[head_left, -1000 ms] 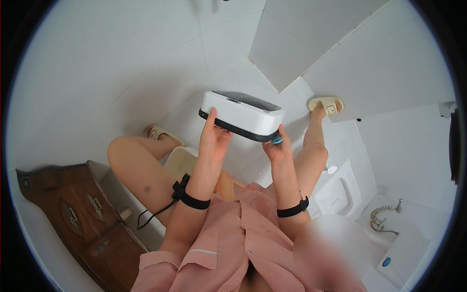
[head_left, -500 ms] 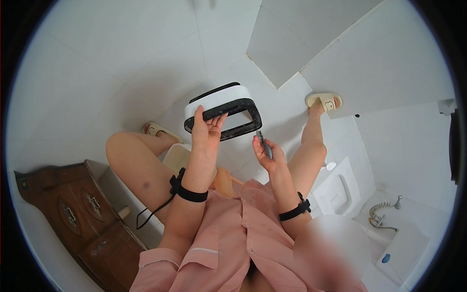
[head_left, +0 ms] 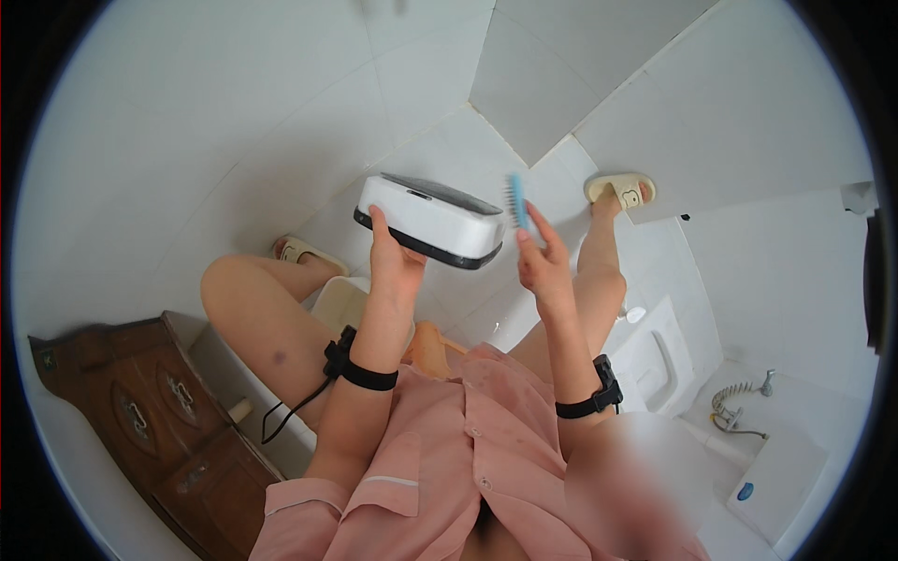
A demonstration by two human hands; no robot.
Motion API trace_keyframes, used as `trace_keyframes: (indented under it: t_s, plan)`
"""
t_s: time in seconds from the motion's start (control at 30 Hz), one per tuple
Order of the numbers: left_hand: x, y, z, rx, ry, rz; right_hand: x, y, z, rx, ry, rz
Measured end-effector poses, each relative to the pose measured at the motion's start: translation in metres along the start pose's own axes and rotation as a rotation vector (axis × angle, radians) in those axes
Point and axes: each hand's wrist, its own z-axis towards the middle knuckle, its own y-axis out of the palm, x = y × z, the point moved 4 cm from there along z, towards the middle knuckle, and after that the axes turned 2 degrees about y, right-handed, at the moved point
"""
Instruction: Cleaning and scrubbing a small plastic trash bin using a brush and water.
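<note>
My left hand (head_left: 397,260) grips a white, rounded rectangular frame (head_left: 426,220) with a black lower rim. The thumb lies on its near wall and the fingers go underneath, partly hidden. Its white side wall faces me, and a small dark slot shows near its top edge. Just to the right, my right hand (head_left: 545,266) pinches a light blue brush (head_left: 520,208) with dark bristles. The brush points up, bristles toward the frame, a small gap away from it. The brush looks slightly blurred.
Between my legs stands a pale bin (head_left: 340,301), beside something orange (head_left: 430,348). A brown wooden cabinet (head_left: 154,407) is at the left. To the right are a white squat toilet (head_left: 655,360) and a coiled hose (head_left: 725,402). Tiled walls rise ahead.
The frame has been tilted, so its white side shows where the open black-rimmed face was. My right hand has moved up and right, turning the brush upright with its bristles in sight.
</note>
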Motion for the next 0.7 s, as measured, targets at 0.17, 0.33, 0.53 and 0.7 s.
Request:
trace_keyframes:
  t_s: [0.17,0.33,0.53,0.7]
  plan:
    - [0.001,-0.006,0.001,0.009,0.118,0.089,-0.013,0.039,-0.009,-0.047,-0.654,-0.485]
    - [0.014,0.003,0.0,-0.042,0.201,0.265,0.002,0.03,-0.005,0.005,-0.466,-0.764]
    - [0.011,0.004,-0.001,-0.078,0.136,0.24,-0.012,0.016,0.022,0.11,-0.526,-0.693]
    - [0.008,-0.007,0.009,-0.11,0.169,0.483,-0.041,0.064,-0.009,0.044,-0.739,-0.806]
